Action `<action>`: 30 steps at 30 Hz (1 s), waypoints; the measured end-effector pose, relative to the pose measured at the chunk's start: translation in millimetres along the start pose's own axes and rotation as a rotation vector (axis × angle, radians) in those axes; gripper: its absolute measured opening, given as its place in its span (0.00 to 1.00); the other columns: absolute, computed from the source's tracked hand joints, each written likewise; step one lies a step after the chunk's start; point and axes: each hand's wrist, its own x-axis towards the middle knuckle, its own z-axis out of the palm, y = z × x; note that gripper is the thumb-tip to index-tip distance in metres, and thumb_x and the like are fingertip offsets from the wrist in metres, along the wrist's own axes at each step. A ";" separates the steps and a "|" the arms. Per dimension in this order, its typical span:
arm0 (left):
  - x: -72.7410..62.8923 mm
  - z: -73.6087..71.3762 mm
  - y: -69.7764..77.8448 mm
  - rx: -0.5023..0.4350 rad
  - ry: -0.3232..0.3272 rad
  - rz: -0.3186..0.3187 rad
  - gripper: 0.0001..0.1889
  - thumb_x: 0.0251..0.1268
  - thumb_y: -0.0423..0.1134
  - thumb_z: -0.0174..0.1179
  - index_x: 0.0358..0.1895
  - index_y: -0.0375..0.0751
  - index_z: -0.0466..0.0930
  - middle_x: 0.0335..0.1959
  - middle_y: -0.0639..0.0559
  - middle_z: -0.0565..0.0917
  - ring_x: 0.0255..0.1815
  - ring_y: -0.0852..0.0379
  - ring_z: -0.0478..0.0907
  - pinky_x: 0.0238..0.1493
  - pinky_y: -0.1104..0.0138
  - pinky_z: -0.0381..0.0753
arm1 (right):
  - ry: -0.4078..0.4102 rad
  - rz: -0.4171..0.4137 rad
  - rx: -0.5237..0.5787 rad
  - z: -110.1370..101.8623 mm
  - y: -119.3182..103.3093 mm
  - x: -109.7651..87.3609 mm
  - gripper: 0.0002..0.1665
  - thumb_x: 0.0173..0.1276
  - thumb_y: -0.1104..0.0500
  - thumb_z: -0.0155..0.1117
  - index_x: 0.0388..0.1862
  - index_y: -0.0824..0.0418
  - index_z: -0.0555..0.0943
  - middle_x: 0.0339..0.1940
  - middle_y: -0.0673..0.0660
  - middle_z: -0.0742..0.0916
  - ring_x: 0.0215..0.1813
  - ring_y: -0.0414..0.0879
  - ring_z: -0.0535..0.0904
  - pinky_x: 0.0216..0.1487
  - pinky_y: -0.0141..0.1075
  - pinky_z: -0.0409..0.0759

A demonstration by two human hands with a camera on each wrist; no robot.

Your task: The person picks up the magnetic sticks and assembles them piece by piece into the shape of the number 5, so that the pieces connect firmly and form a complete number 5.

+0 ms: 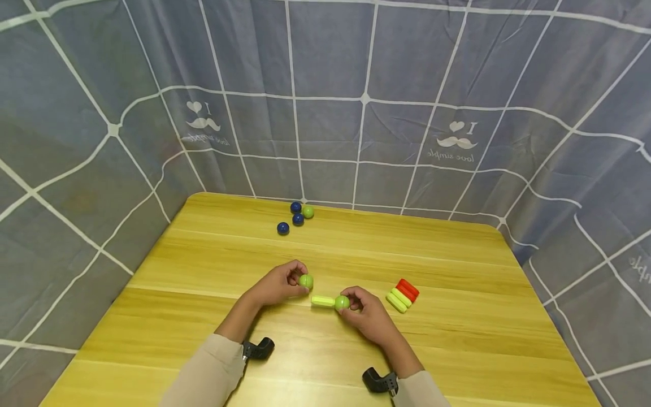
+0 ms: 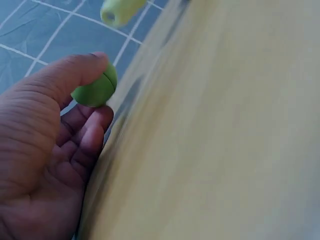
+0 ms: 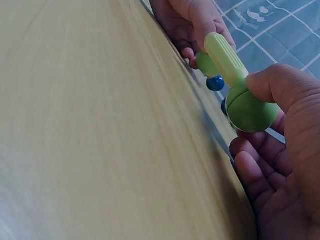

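Pinching loose green ball [image 1: 306,281] in left hand [image 1: 277,285], lower middle of head frame. Holding second green ball [image 1: 342,303], joined to yellow-green rod [image 1: 322,302], in right hand [image 1: 368,317], slightly farther right.

green balls [image 1: 342,304]: smooth plastic, soft sheen | yellow stick [image 1: 322,301]: grooved plastic | blue balls [image 1: 298,219]: glossy plastic | table [image 1: 473,345]: wood-grained, smooth, faintly shiny | curtain [image 1: 330,133]: creased matt cloth | sleeves [image 1: 208,373]: matt cloth
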 end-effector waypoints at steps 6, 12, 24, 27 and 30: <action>-19.3 14.4 8.3 0.038 0.032 -0.006 0.16 0.59 0.39 0.72 0.47 0.44 0.77 0.37 0.55 0.79 0.40 0.56 0.75 0.44 0.66 0.75 | 0.011 0.044 0.003 0.7 -1.1 0.4 0.15 0.64 0.63 0.70 0.49 0.55 0.81 0.39 0.50 0.82 0.40 0.44 0.77 0.43 0.33 0.78; -30.5 21.1 12.6 0.030 0.048 -0.024 0.16 0.59 0.39 0.72 0.47 0.45 0.78 0.41 0.57 0.81 0.48 0.56 0.77 0.53 0.60 0.76 | 0.025 0.045 0.007 0.5 -2.2 1.2 0.15 0.64 0.65 0.69 0.48 0.56 0.81 0.39 0.50 0.82 0.40 0.45 0.78 0.43 0.34 0.78; -31.9 21.1 12.4 0.006 0.033 -0.023 0.15 0.58 0.38 0.72 0.45 0.44 0.78 0.41 0.55 0.80 0.48 0.55 0.77 0.53 0.62 0.75 | 0.044 0.077 0.041 0.4 -0.8 1.6 0.16 0.65 0.63 0.70 0.51 0.58 0.80 0.39 0.52 0.83 0.37 0.46 0.79 0.39 0.34 0.80; -31.7 21.9 12.7 0.012 0.037 -0.027 0.15 0.58 0.37 0.72 0.45 0.44 0.78 0.41 0.56 0.80 0.49 0.56 0.77 0.54 0.61 0.74 | 0.045 0.081 0.042 0.2 -0.9 2.0 0.16 0.65 0.64 0.70 0.51 0.59 0.80 0.39 0.52 0.83 0.37 0.46 0.79 0.39 0.33 0.80; -31.7 22.9 12.7 0.024 0.066 -0.032 0.14 0.58 0.38 0.72 0.45 0.45 0.79 0.41 0.56 0.80 0.49 0.56 0.77 0.55 0.60 0.75 | 0.046 0.085 0.041 0.1 -0.6 2.4 0.16 0.65 0.64 0.70 0.51 0.59 0.79 0.39 0.52 0.83 0.36 0.46 0.79 0.38 0.33 0.79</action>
